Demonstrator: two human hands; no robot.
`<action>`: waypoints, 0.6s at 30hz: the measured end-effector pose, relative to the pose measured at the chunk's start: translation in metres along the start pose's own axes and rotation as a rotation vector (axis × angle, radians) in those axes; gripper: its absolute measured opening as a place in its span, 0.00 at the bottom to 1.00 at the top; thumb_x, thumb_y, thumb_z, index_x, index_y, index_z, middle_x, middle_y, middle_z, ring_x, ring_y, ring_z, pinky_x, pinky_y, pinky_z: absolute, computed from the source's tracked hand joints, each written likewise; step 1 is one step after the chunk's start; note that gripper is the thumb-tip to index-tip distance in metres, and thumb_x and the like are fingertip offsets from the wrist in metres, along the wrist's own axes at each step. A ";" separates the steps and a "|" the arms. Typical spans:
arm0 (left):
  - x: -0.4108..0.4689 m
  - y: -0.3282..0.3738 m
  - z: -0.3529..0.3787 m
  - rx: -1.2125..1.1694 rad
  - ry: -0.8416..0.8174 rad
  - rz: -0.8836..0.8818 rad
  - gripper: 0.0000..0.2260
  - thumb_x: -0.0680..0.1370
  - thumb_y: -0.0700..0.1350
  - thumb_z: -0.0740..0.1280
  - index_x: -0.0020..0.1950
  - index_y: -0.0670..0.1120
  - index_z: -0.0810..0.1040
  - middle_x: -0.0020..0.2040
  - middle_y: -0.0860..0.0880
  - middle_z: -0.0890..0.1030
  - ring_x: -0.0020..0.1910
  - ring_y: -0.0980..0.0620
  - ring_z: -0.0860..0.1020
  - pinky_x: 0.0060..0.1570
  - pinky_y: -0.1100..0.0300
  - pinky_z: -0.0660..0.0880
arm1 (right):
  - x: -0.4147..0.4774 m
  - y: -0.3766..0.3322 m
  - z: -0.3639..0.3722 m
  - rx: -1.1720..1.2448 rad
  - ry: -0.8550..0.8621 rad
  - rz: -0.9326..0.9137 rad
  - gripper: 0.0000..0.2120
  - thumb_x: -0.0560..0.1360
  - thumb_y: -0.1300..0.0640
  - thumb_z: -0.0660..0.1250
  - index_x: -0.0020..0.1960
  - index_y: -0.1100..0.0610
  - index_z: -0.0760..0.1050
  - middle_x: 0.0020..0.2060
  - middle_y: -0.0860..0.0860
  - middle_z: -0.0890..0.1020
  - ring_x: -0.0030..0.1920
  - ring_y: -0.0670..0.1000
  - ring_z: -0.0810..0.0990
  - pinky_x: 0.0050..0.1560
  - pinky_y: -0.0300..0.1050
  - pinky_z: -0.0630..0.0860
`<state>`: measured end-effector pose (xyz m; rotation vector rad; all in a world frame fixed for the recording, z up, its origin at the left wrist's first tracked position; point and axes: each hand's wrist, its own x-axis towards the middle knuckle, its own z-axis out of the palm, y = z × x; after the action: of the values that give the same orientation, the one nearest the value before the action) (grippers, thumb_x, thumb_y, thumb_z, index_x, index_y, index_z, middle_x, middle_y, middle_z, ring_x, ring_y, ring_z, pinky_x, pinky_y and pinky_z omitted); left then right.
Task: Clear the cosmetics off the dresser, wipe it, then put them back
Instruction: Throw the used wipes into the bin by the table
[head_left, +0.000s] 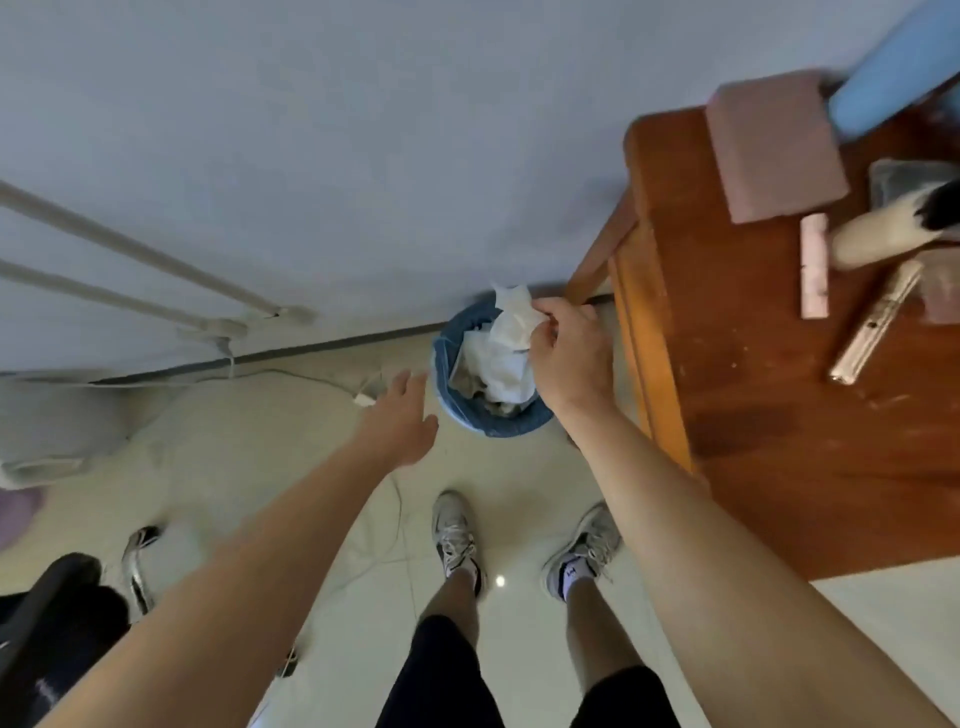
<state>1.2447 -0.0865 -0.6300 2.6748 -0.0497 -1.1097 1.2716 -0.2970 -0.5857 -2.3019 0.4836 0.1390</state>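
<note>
Right fingers tight around white tissue — left fingers slack

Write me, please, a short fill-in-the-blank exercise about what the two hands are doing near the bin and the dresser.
1. The right hand pinches a crumpled white wipe above the ____ bin on the floor.
2. The left hand, with its fingers straight, holds ____.
3. In the picture, the bin stands to the ____ of the wooden dresser.

Missing words: blue; nothing; left.
</note>
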 end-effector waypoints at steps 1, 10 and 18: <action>0.013 -0.009 0.024 0.013 -0.034 -0.014 0.30 0.81 0.49 0.60 0.79 0.46 0.51 0.80 0.43 0.51 0.76 0.40 0.58 0.71 0.45 0.62 | -0.001 0.020 0.021 -0.003 -0.005 0.032 0.16 0.80 0.61 0.60 0.63 0.52 0.79 0.58 0.55 0.77 0.56 0.53 0.77 0.61 0.44 0.73; 0.127 -0.048 0.180 0.251 -0.155 0.035 0.33 0.81 0.49 0.58 0.80 0.48 0.44 0.79 0.43 0.37 0.79 0.44 0.44 0.70 0.45 0.61 | 0.005 0.186 0.162 0.044 -0.027 0.352 0.16 0.80 0.61 0.59 0.63 0.53 0.80 0.49 0.55 0.85 0.48 0.52 0.84 0.54 0.44 0.80; 0.163 -0.066 0.226 0.458 -0.190 0.162 0.34 0.80 0.49 0.58 0.80 0.48 0.41 0.78 0.43 0.33 0.78 0.44 0.34 0.73 0.43 0.56 | 0.012 0.233 0.208 -0.225 -0.813 0.270 0.27 0.80 0.63 0.55 0.78 0.51 0.57 0.75 0.52 0.64 0.71 0.52 0.67 0.69 0.44 0.67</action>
<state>1.1981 -0.0903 -0.9123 2.8635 -0.6120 -1.4383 1.2029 -0.3005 -0.8909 -2.1367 0.3500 1.2507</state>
